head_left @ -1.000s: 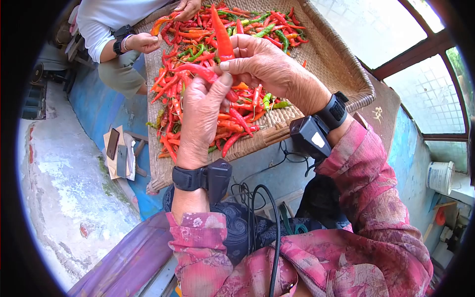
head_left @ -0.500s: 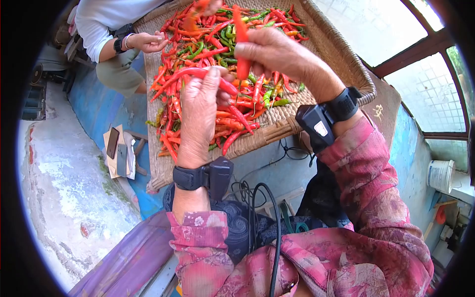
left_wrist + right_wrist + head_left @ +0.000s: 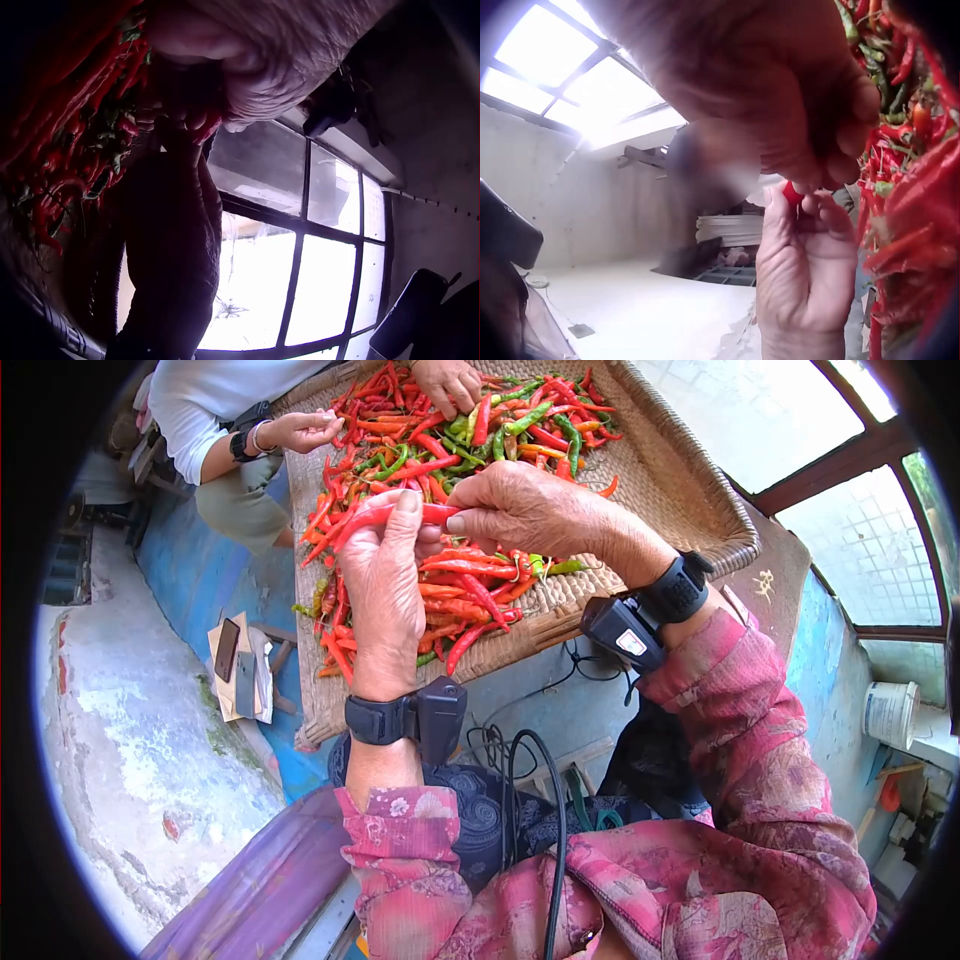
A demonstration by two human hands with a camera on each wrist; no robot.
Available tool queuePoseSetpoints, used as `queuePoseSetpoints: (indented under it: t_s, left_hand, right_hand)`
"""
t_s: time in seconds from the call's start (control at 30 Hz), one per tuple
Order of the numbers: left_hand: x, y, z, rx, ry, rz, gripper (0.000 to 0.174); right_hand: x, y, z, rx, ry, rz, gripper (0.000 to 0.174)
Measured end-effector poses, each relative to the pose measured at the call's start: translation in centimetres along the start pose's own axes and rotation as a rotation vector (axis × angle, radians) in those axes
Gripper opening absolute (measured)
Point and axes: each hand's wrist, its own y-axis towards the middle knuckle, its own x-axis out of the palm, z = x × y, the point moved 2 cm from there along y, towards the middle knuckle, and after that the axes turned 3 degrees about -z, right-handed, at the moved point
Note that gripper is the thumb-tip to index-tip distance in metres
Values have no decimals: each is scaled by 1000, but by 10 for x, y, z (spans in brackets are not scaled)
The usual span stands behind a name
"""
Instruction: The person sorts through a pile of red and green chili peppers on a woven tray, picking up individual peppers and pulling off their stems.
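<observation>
A red chili pepper [image 3: 368, 518] lies across the fingers of my left hand [image 3: 385, 585], pinched under the thumb. My right hand [image 3: 550, 510] meets it from the right, thumb and forefinger pinching its right end. Below both hands spreads a heap of chili peppers [image 3: 470, 605], mostly red with some green and orange. In the right wrist view a bit of the red pepper [image 3: 791, 193] shows between the fingertips of both hands. The left wrist view is dark, with the right hand [image 3: 176, 232] in shadow.
A shallow woven tray [image 3: 690, 470] bears the heap. Across it sits another person in a white sleeve [image 3: 190, 420], one hand [image 3: 447, 382] on the peppers, the other hand [image 3: 300, 432] at the tray's left edge. Black cables [image 3: 555, 810] hang near my lap.
The large red pepper that my right hand held upright has left it, and that hand now pinches the end of my left hand's pepper. The other person's orange pepper is out of their hands.
</observation>
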Motion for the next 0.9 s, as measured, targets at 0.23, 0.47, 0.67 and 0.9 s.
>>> queuePoseSetpoints:
  t_s: [0.23,0.47,0.67,0.9]
  left_hand:
    - [-23,7,9,89,-147,176,16]
    - [-11,3,12,84,-89,119,16]
    - [-10,1,14,139,71,143,16]
    - [-10,1,16,121,90,121,16]
  right_hand:
    - [-33,0,32,98,-334,434,26]
    - [0,20,66,267,-417,157,35]
    - [38,43,71,392,-481,-140,38]
    - [29,39,60,339,-510,-337,26]
